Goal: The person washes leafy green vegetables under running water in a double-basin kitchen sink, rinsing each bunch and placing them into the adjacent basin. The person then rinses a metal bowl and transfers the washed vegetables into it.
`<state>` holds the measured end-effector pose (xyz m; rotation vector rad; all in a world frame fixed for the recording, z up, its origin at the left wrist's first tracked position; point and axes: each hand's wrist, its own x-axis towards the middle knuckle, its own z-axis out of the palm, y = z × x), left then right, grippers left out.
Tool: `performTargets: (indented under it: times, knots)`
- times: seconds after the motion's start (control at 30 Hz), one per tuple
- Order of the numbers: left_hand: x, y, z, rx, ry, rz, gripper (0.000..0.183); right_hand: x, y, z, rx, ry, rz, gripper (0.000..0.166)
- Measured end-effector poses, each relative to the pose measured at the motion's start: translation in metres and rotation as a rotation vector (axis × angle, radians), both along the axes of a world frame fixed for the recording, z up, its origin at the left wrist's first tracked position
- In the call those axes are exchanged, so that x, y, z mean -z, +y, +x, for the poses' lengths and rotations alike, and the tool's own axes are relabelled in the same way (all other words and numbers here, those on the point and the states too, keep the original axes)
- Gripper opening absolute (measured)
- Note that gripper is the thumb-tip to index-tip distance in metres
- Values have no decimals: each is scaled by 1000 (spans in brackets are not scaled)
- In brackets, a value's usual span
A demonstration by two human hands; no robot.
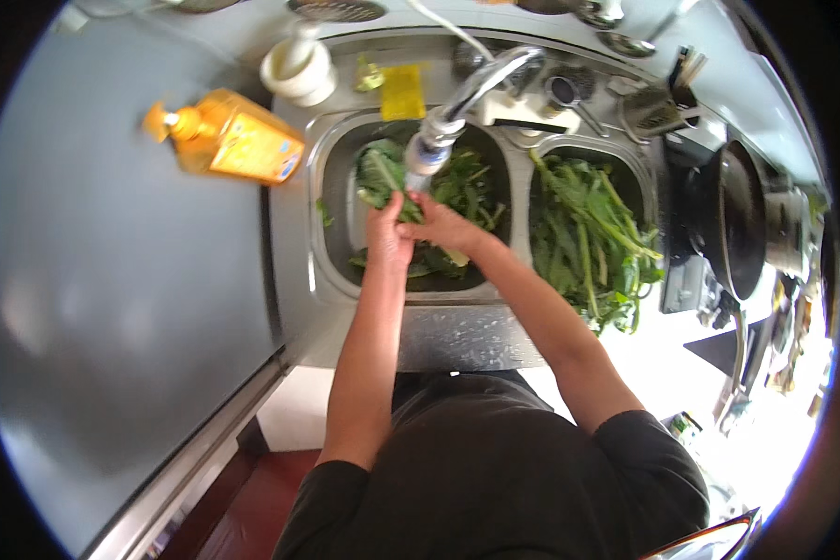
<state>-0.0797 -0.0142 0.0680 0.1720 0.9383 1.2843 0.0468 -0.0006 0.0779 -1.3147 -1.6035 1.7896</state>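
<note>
Over the left basin of a steel double sink [315, 238], my left hand [390, 234] is closed around a leafy green vegetable [380, 171], whose broad leaf sticks up past the fingers. My right hand [444, 225] touches the same greens beside it, with its thumb and fingers near the stems. Directly above both hands is the nozzle of a chrome faucet [427, 150], and water appears to run from it. More loose greens [465, 185] lie in the left basin, around and below the hands. A large heap of long-stemmed greens [588, 231] fills the right basin and hangs over its front edge.
An orange pump bottle [234, 136] lies left of the sink near a white mortar with pestle [299, 70]. Behind the basins are a yellow cloth [402, 91], a small strainer [563, 91] and a metal utensil holder [651, 112]. A dark frying pan [738, 220] stands at the right.
</note>
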Motion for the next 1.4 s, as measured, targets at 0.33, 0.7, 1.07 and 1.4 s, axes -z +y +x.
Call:
performTargets:
  times: [0.33,0.7,1.07,1.4]
  knots:
    - [-47,6,13,435,-104,205,35,-130,-13,91,182,-409,333,38]
    - [79,-28,-45,266,751,-226,36,-127,-90,242,253,-1362,500,38]
    - [102,9,-1,981,1646,-231,47,-150,-56,165,366,-980,667,39]
    - [42,-8,-63,659,713,-105,24,-30,15,136,2,-1299,677,43]
